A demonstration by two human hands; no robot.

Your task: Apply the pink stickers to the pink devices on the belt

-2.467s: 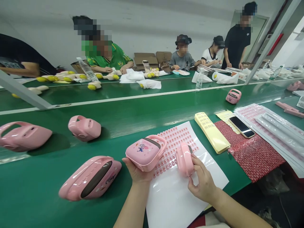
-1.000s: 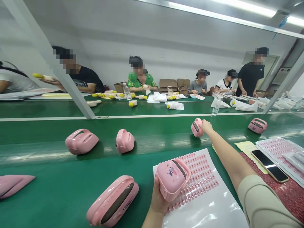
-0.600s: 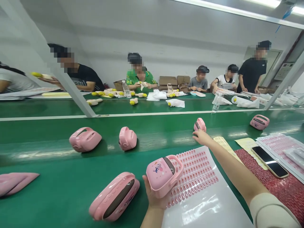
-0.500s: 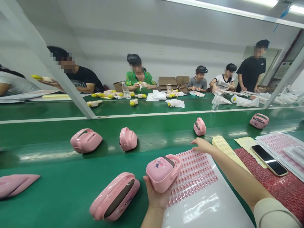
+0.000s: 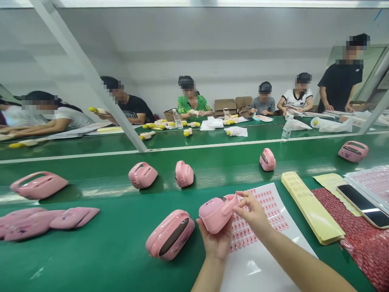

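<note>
My left hand [image 5: 216, 241] grips a small pink speaker-like toy [image 5: 214, 212] from below, just above the green belt. My right hand [image 5: 253, 211] has its fingers pinched at the toy's handle on its right side. Under both hands lies a white sheet of pink stickers [image 5: 263, 211]. A larger pink toy with a dark window [image 5: 170, 235] lies on the belt to the left of my left hand.
More pink toys sit on the green conveyor belt [image 5: 91, 247]: two at centre [image 5: 142, 175] [image 5: 184, 174], one further right [image 5: 268, 159], one far right [image 5: 352, 151], and several on the left [image 5: 39, 185]. A yellow strip [image 5: 310, 207] and a phone [image 5: 363, 205] lie on the right. Several people work across the belt.
My right hand set a pink toy on the far belt, let go and drew back to the handle of the toy in my left hand. The camera view shifted left.
</note>
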